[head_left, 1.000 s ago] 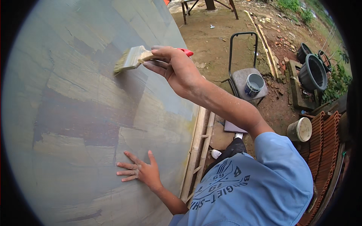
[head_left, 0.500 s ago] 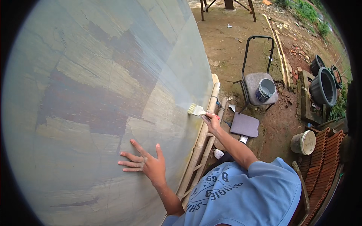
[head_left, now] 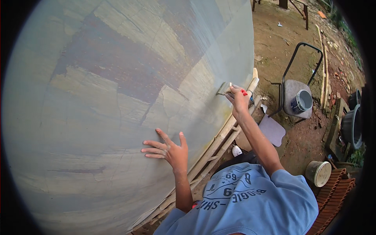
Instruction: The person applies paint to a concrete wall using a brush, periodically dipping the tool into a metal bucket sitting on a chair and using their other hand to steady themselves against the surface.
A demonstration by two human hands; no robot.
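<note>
A large wall (head_left: 90, 131) with grey, pale and purplish patches fills the left of the view. My left hand (head_left: 170, 151) rests on it, fingers spread and holding nothing. Farther up and to the right, my right hand (head_left: 239, 102) grips a flat paintbrush (head_left: 226, 90) with a red-tipped handle. The brush is seen nearly edge-on, its bristles at the wall's surface near the right edge. Whether they press on the wall is hard to make out.
Bamboo poles joined like a ladder (head_left: 216, 149) run along the wall's edge. Beyond stands a black-framed chair (head_left: 291, 87) bearing a paint bucket (head_left: 300, 102). A purplish pad (head_left: 272, 131), lidded tub (head_left: 318, 174), roof tiles (head_left: 336, 188) and dark basin (head_left: 352, 127) lie to the right.
The view has shifted, so the wall takes up more of it. My right hand has carried the paintbrush upward and turned it edge-on. My left hand still lies spread on the wall.
</note>
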